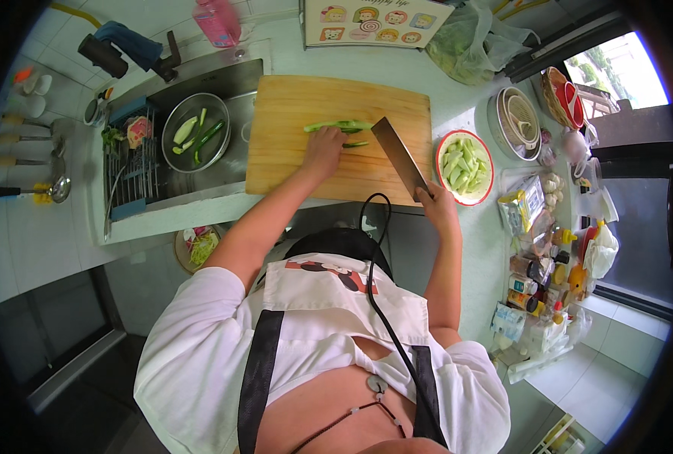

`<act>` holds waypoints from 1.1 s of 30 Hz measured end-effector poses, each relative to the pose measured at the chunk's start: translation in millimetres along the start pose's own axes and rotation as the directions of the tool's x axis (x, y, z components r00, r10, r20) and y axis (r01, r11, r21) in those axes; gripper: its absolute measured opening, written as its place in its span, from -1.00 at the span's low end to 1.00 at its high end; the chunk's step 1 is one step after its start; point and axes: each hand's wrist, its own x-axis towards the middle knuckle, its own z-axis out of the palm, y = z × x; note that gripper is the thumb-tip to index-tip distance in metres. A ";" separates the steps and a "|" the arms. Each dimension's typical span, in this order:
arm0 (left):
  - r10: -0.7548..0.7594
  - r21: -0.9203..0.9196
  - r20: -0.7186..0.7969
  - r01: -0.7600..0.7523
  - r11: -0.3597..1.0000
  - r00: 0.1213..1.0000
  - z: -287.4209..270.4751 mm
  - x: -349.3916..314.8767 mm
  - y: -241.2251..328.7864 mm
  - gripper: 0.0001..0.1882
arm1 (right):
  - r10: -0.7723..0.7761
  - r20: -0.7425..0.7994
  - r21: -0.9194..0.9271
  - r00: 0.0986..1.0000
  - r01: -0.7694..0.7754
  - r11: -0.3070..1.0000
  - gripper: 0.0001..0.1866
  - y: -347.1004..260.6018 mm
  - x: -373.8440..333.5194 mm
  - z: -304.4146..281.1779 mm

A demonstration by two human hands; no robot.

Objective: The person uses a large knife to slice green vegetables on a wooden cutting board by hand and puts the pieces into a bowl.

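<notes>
A wooden cutting board (287, 110) lies on the counter in front of me. On it my left hand (324, 151) presses down with bent fingers on a long green vegetable (352, 125), perhaps a green pepper. A thinner dark green strip (358, 144) lies just nearer to me, by the fingertips. My right hand (438, 206) grips the handle of a broad cleaver (399, 157) at the board's right edge. The blade slants up and left, its tip close to the vegetable's right end. A red-rimmed white bowl (490, 180) of pale green slices (465, 163) stands right of the cleaver.
Left of the board, a metal bowl (224, 144) of green vegetables sits in the sink (238, 83), beside a dish rack (133, 178). A plastic bag of greens (473, 45) lies at the back right. Stacked baskets (514, 121) and several bottles (524, 284) crowd the right side.
</notes>
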 end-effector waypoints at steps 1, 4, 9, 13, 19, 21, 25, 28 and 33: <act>-0.030 0.030 0.011 0.030 0.999 0.999 -4.0 4.7 5.8 -0.68 | 0.025 0.012 0.002 1.000 -0.025 1.000 -0.72 7.4 -0.4 0.1; -0.102 0.061 0.029 0.100 0.993 0.994 -3.1 14.1 7.7 -0.59 | -0.009 -0.022 0.022 1.000 0.010 1.000 -0.72 18.3 -4.3 0.3; -0.175 0.118 0.007 0.173 0.978 0.985 -9.1 23.7 3.1 -0.50 | 0.046 -0.001 0.042 0.999 -0.046 0.998 -0.73 19.7 -7.2 -5.9; -0.173 0.121 0.064 0.165 0.979 0.983 -15.7 33.5 5.0 -0.48 | -0.012 -0.028 0.011 1.000 0.012 1.000 -0.74 14.4 -7.7 -12.8; -0.182 -0.018 0.135 0.186 0.982 0.974 -3.6 41.4 2.9 -0.59 | 0.028 0.030 0.072 0.999 -0.030 0.997 -0.75 20.4 -1.2 -15.0; -0.118 -0.071 0.126 0.128 0.989 0.985 9.7 37.9 -0.5 -0.65 | -0.017 0.018 0.043 1.000 0.016 0.999 -0.75 27.1 1.6 -13.3; 0.024 -0.108 0.151 -0.008 0.994 0.988 18.8 27.3 5.2 -0.69 | -0.125 -0.062 -0.036 0.990 0.123 0.992 -0.75 21.8 0.9 -14.4; 0.083 -0.147 0.037 -0.077 0.986 0.996 16.0 12.3 12.1 -0.67 | -0.184 -0.049 -0.075 0.982 0.180 0.981 -0.76 14.1 0.9 -14.3; 0.039 -0.120 -0.236 -0.069 0.990 0.971 10.0 -9.8 10.0 -0.66 | -0.343 0.046 -0.259 0.938 0.343 0.903 -0.74 -3.0 12.6 -12.3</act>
